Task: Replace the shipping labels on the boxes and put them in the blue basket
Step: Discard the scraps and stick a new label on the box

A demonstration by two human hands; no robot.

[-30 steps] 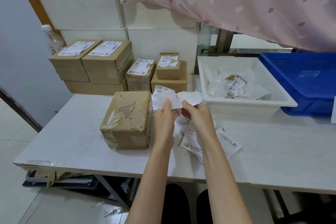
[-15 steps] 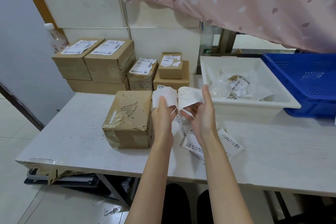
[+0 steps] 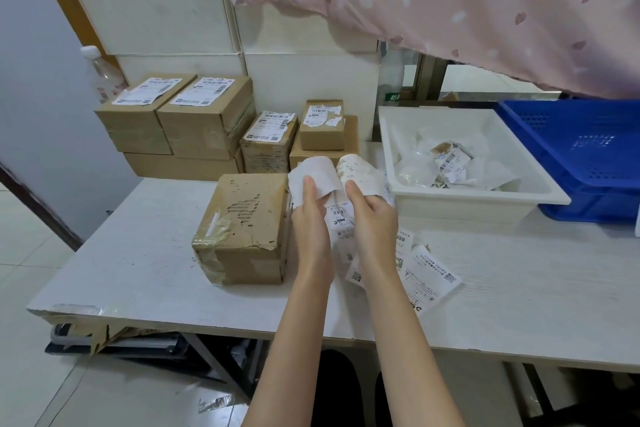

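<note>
A brown cardboard box (image 3: 244, 227) with a torn, label-free top sits on the white table, just left of my hands. My left hand (image 3: 310, 218) pinches a white curled sheet (image 3: 317, 175), and my right hand (image 3: 372, 218) pinches a second curled piece (image 3: 358, 173) whose underside is flecked with brown. Both pieces are held together above the table, right of the box. Loose printed labels (image 3: 426, 274) lie on the table under and right of my hands. The blue basket (image 3: 568, 135) stands at the far right.
A white tray (image 3: 481, 199) holding crumpled label scraps sits between my hands and the basket. Several labelled boxes (image 3: 204, 118) are stacked at the back left against the wall. A plastic bottle (image 3: 98, 74) stands behind them. A pink curtain hangs above.
The two paper pieces have curled and been drawn closer together between my hands. My right hand has shifted from holding its piece with the palm open to pinching it.
</note>
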